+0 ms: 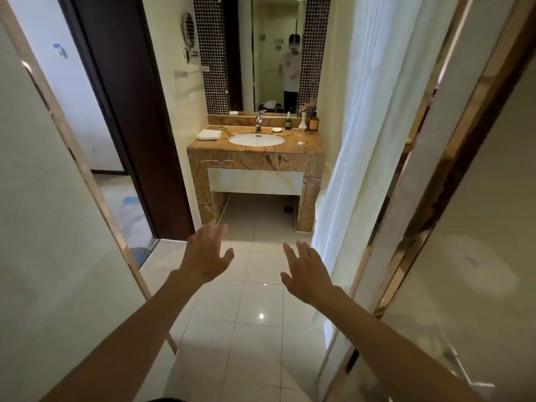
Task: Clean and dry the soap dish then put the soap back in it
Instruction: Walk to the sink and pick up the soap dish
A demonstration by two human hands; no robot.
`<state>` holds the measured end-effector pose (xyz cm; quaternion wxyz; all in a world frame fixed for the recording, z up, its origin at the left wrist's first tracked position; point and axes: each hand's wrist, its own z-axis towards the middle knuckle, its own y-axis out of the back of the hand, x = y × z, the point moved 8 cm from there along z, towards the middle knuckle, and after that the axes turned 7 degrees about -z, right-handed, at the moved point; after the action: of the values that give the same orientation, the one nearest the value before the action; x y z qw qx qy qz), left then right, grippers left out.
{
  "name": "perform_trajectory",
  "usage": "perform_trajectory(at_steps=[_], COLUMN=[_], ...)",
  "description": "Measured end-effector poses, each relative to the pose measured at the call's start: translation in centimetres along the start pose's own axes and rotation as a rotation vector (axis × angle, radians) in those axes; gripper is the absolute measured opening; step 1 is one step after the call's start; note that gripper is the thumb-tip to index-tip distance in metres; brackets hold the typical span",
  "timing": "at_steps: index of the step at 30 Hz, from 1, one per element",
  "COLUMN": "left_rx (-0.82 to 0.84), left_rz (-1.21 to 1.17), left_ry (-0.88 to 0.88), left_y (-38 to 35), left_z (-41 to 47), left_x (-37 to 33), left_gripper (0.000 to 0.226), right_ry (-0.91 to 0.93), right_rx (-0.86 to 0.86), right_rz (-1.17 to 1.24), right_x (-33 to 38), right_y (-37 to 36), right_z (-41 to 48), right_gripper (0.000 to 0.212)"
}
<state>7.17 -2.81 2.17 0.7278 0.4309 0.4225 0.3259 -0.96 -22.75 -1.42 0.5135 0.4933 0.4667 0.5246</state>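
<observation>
A small white soap dish (276, 129) sits on the brown marble vanity top (310, 140), behind the oval white sink (256, 139) and right of the tap (258, 124). Whether soap lies in it I cannot tell from this distance. A folded white towel (208, 135) lies at the counter's left end. My left hand (205, 255) and my right hand (308, 271) are stretched out in front of me over the tiled floor, fingers spread, holding nothing, a few steps short of the vanity.
A dark bottle (288, 121), a white vase (302, 121) and an amber pump bottle (313, 121) stand at the counter's back right; a small white round thing (300, 143) lies near its front. A white curtain (356, 140) hangs on the right, a dark door (127, 111) stands left, glass panels flank me.
</observation>
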Motion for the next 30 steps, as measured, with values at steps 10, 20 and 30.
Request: perform_trajectory(at_steps=[10,20,30], left_rx=[-0.017,0.011,0.052], left_rz=[0.018,0.037,0.018], left_ry=[0.065,0.093,0.087], left_y=[-3.4,-5.3,-7.6], left_z=[7.2,13.5,23.2], left_x=[0.1,0.8,7.0], left_gripper=[0.060,0.061,0.065], right_ry=[0.039,0.051,0.032], right_rx=[0.034,0.069,0.060], right_rz=[0.026,0.057,0.013], right_x=[-4.2,-5.5,-5.0], right_y=[-3.6,-6.3,-8.4], right_z=[8.2,15.2,26.0], right_gripper=[0.068,0.066,0.063])
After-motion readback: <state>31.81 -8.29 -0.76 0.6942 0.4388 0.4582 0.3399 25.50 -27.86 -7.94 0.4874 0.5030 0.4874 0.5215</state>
